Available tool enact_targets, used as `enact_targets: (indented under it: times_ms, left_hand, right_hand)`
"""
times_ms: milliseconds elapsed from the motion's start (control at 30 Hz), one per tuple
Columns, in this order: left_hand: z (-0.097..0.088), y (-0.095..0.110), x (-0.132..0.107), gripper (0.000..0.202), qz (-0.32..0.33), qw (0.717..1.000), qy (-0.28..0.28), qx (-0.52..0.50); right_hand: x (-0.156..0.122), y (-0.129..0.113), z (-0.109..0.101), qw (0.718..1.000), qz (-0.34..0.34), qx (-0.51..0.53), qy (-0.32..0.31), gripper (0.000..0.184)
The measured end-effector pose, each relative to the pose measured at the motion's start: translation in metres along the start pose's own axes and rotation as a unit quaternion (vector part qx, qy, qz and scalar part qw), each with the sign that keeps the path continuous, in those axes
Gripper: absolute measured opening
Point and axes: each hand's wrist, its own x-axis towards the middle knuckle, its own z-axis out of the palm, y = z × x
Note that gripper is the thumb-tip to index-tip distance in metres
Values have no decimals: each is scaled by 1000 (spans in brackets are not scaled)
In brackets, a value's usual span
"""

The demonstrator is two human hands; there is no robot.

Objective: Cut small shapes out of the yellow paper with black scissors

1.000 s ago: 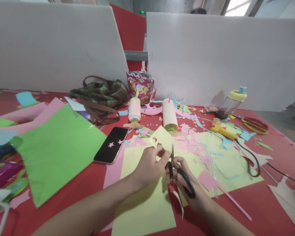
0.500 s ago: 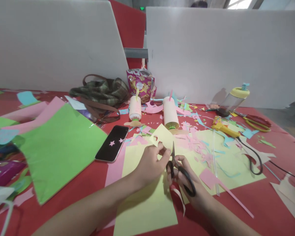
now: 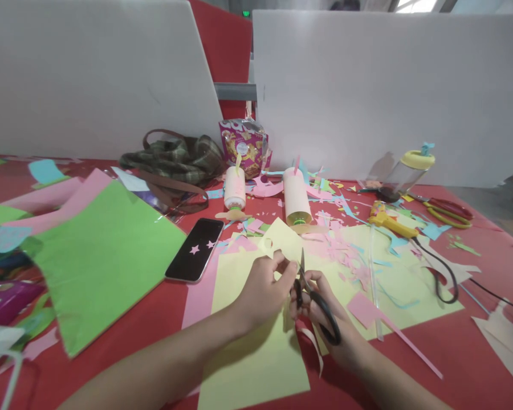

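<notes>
My right hand [image 3: 320, 299] grips black-handled scissors [image 3: 328, 319], with fingers at the handle loops and the narrow blades pointing up and away. Close on the left, my left hand [image 3: 267, 285] is closed in a pinch, its thumb and fingertips beside the blades. Whatever is between those fingertips is too small and hidden to make out. A pale yellow paper piece [image 3: 282, 232] with a small hole shows just beyond the fingers; I cannot tell whether they touch it. Beneath both hands lies a larger yellow sheet [image 3: 252, 364], with a curled pale strip [image 3: 313, 344] under my right wrist.
A phone [image 3: 195, 250] bearing two pink paper stars lies left, beside a big green sheet [image 3: 111, 256]. Two cream paper-wrapped cylinders [image 3: 296, 193] stand ahead among scraps. To the right are a yellow glue gun [image 3: 391, 223] with a cord, red-and-yellow-handled scissors [image 3: 448, 210] and a clear yellow-lidded jar [image 3: 404, 176].
The holed yellow paper, earlier raised in front of my left fingertips, now sits lower and behind them. My left fingers have edged toward the blades. The scissors have hardly moved.
</notes>
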Motion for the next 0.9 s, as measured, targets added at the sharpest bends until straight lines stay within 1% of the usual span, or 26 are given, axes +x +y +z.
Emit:
enact_targets:
  times_ms: [100,233,467,600,733,900]
  left_hand:
    - [-1,0,-1,25,-1,1000,-5,-6]
    - [0,-1,-1,26,-7,1000,4,-14]
    - [4,0,-2,26,-25,999,13,-30]
    - [6,-2,-3,26,-16,999,27,-34]
    - [7,-4,-4,25,-19,998,13,-66]
    - [9,-6,-6,27,-41,995,7,-95]
  right_hand:
    - [0,2,0,1000,0,8,-1,21]
    - [-1,2,0,1000,-7,1,11,20]
    - [-1,-1,2,1000,1,0,0,23]
    - [-1,0,2,1000,3,-8,13,24]
    - [-1,3,1,1000,-10,-23,18,24]
    - [-1,4,1,1000,-25,-4,6,23]
